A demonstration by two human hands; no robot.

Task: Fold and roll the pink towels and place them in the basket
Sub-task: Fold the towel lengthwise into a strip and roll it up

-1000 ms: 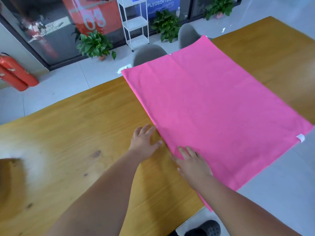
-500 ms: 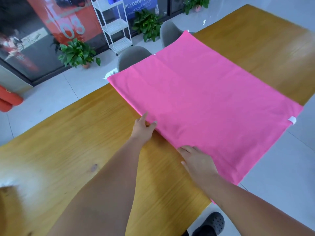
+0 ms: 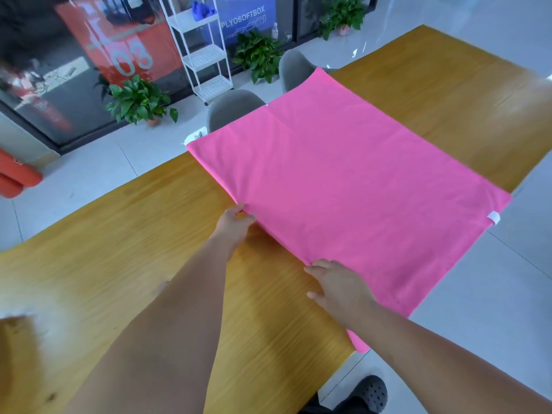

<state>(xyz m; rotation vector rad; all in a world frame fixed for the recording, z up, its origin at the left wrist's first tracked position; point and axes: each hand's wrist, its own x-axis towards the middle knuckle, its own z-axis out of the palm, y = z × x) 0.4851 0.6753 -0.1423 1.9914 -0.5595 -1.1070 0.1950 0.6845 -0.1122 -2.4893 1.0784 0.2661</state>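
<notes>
**Pink towel (image 3: 352,186) spread flat on the worktop (image 3: 119,264)**

One towel lies unfolded. Its 12 o'clock and 5 o'clock corners hang past the worktop's edges, and one white tag (image 3: 493,218) sits at the 3 o'clock corner. Two hands meet the 8 o'clock hem. The left hand (image 3: 236,224) pinches the cloth. The right hand (image 3: 339,289) touches it, but its grip cannot be told. Bare wood lies open at 9 and 2 o'clock. Two grey chairs (image 3: 233,107) stand at 11 o'clock.

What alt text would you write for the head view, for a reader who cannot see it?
A pink towel lies spread flat across a wooden table, overhanging its edges. The left hand pinches the towel's left edge; the right hand touches the same edge nearer the person.
</notes>
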